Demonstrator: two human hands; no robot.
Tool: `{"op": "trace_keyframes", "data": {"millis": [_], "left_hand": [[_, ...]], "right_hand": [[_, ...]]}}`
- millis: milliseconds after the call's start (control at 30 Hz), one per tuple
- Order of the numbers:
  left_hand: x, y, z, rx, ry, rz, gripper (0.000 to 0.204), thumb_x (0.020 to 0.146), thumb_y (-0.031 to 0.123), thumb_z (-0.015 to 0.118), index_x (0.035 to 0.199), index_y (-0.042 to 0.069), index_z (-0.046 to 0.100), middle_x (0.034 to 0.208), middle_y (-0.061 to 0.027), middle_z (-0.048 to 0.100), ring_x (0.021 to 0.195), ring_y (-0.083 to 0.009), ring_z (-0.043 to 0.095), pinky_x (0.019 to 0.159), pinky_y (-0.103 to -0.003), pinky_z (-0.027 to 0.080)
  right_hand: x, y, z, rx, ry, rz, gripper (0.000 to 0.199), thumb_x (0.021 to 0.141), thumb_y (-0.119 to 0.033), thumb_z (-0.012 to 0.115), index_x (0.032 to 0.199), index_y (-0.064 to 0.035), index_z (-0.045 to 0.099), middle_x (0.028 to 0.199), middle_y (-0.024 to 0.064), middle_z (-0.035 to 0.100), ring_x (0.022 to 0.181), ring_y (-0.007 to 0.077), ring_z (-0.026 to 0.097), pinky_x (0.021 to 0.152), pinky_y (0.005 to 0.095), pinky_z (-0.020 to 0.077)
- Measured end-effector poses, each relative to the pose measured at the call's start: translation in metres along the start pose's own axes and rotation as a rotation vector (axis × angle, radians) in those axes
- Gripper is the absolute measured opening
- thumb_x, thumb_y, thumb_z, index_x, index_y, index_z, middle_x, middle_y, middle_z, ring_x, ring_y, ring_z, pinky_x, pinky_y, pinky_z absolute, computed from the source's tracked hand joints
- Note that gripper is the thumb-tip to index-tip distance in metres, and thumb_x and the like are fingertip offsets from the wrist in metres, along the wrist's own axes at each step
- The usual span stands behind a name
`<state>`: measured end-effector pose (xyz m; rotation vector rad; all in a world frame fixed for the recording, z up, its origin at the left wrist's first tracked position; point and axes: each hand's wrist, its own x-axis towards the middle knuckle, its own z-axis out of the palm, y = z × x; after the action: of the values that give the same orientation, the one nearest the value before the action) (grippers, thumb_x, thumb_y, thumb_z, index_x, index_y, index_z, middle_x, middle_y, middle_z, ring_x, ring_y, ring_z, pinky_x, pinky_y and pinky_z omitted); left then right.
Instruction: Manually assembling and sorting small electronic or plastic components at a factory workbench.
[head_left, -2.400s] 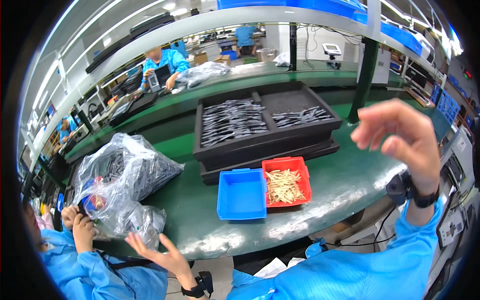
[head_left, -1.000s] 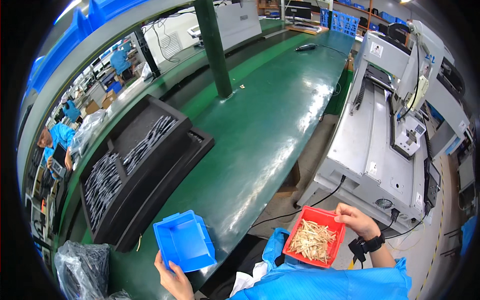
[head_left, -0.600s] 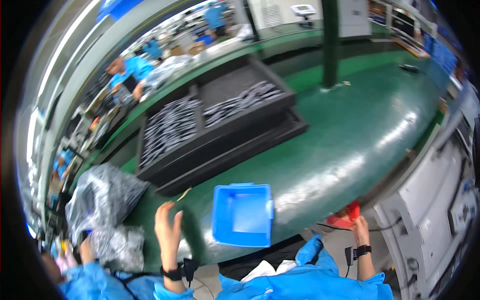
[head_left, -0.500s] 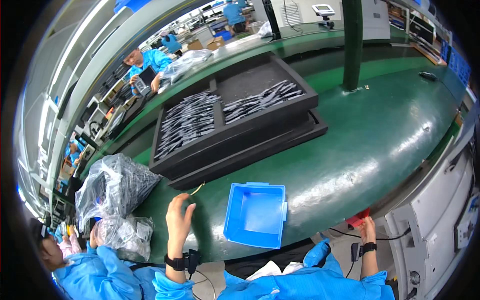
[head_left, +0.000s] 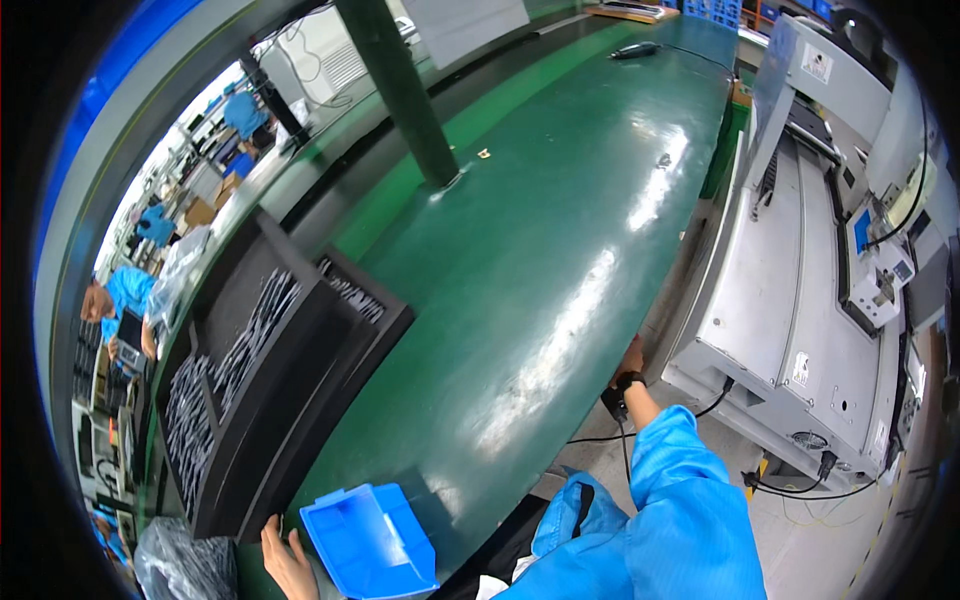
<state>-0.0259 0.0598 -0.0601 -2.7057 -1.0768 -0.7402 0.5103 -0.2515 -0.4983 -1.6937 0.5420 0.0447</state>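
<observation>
My left hand [head_left: 287, 566] is at the lower edge, its fingers apart and nothing seen in them. It lies between the corner of a black tray stack [head_left: 290, 405] and an upright blue plastic bin [head_left: 372, 545] with nothing in it. Thin grey and black pen-like parts [head_left: 262, 325] fill the tray's compartments in heaps. Out to the right, my right hand [head_left: 632, 362] reaches past the table's near edge, a black strap on its wrist. The fingers are hidden or blurred, so whether they hold anything is not shown.
The green table [head_left: 520, 250] runs away to the far right, with a dark green post [head_left: 400, 95] and a black corded tool [head_left: 635, 50] on it. A grey machine [head_left: 770, 290] with cables stands right. A clear plastic bag [head_left: 180, 562] lies lower left. A co-worker [head_left: 128, 292] sits far left.
The view has swung right, so tray and bin appear further left. My right hand has reached further forward along the table edge; the red thing it held is out of sight.
</observation>
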Motion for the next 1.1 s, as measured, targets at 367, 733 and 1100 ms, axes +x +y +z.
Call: {"op": "trace_keyframes", "data": {"millis": [367, 733, 1100], "left_hand": [[0.009, 0.031, -0.031, 0.095, -0.413, 0.087, 0.038, 0.091, 0.002, 0.043, 0.128, -0.001, 0.051, 0.125, -0.0214, 0.055, 0.112, -0.035, 0.055, 0.096, -0.036, 0.045], [-0.003, 0.01, -0.034, 0.144, -0.283, 0.109, 0.027, 0.08, -0.001, 0.051, 0.106, -0.001, 0.06, 0.098, -0.0211, 0.058, 0.091, -0.0404, 0.056, 0.08, -0.044, 0.046], [0.001, -0.004, -0.035, 0.111, -0.207, 0.096, 0.008, 0.085, 0.003, 0.054, 0.091, 0.001, 0.059, 0.086, -0.019, 0.056, 0.081, -0.0383, 0.055, 0.07, -0.044, 0.046]], "right_hand": [[-0.034, -0.108, -0.002, -0.503, -0.112, -0.685, 0.047, 0.083, -0.021, 0.058, 0.126, -0.0046, 0.048, 0.127, 0.0206, 0.052, 0.112, 0.0345, 0.053, 0.091, 0.0451, 0.0431], [-0.035, -0.104, 0.032, -0.317, -0.297, -0.944, 0.044, 0.084, -0.02, 0.055, 0.125, -0.0056, 0.05, 0.126, 0.0196, 0.053, 0.114, 0.032, 0.051, 0.092, 0.0452, 0.0417], [-0.05, -0.08, 0.05, -0.081, -0.472, -1.191, 0.041, 0.086, -0.02, 0.051, 0.124, -0.0066, 0.052, 0.125, 0.0186, 0.053, 0.117, 0.0294, 0.049, 0.094, 0.0453, 0.0402]]}}
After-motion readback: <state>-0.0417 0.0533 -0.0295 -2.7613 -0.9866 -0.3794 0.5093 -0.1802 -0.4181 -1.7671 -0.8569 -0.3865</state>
